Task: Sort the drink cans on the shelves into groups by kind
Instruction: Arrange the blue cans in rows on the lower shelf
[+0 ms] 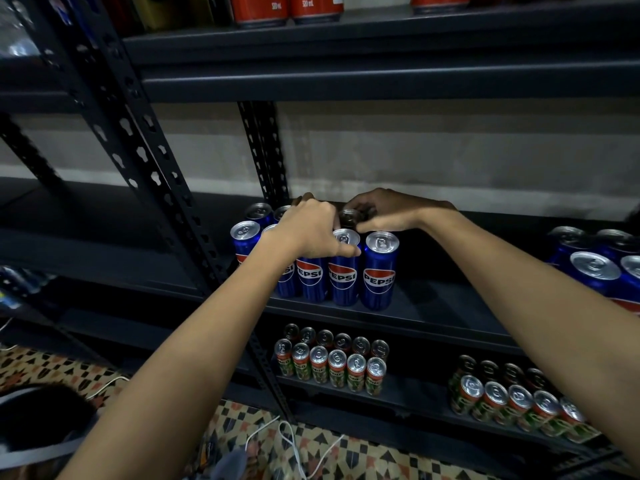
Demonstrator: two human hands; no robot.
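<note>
- The step in hand looks like squaring up the cluster of blue Pepsi cans (341, 268) near the left end of the middle shelf (433, 306), close to its front edge; both hands work over the can tops.
- The left hand (308, 226) reaches in palm down, its fingers curled over the tops of the second-row cans and its thumb on the rim of a front-row can; the grip appears closed on a can top, though exactly which can it holds is hidden.
- The right hand (384, 211) comes in from the right with the wrist bent, fingers curled round a dark-topped can (349, 216) in the back row, grip clamped on it.
- That back can looks darker than its neighbours; whether it is another kind I cannot tell.
- A second group of Pepsi cans (595, 268) stands at the right end of the same shelf, well apart from the first.
- Next move, as I judge it: seat the back can flush in its row, then fetch the right-hand group over to join these.
- On the lower shelf (415, 393) stand two blocks of red-and-green cans (332, 367); on the top shelf (381, 26), red cans (287, 8).
</note>
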